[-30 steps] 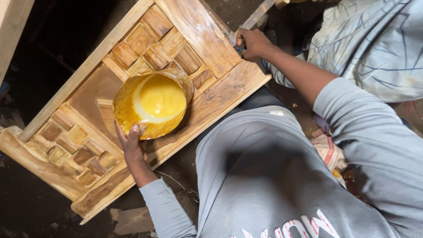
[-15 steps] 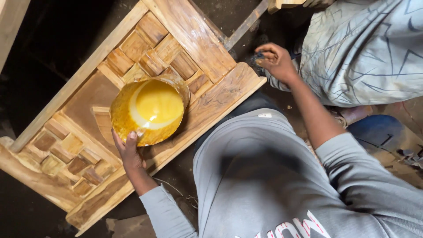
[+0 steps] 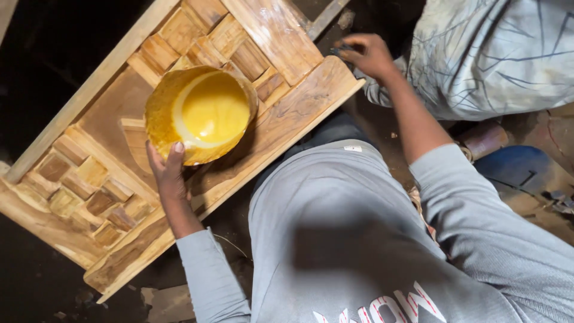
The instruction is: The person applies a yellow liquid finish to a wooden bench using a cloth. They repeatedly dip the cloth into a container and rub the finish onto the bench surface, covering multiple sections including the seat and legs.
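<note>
The left hand (image 3: 167, 173) holds the rim of the yellow bowl (image 3: 200, 113), fingers closed on it. The bowl rests on the wooden panel (image 3: 287, 119). It looks light, stiff and maybe slippery. The right hand (image 3: 368, 54) reaches beyond the panel's edge; I cannot tell its fingers.

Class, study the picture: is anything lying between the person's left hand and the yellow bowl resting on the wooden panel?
Nothing visible does. The left hand already grips the near rim of the yellow bowl, which sits on the carved wooden panel. The right hand reaches away past the panel's far corner, beside patterned cloth.
</note>
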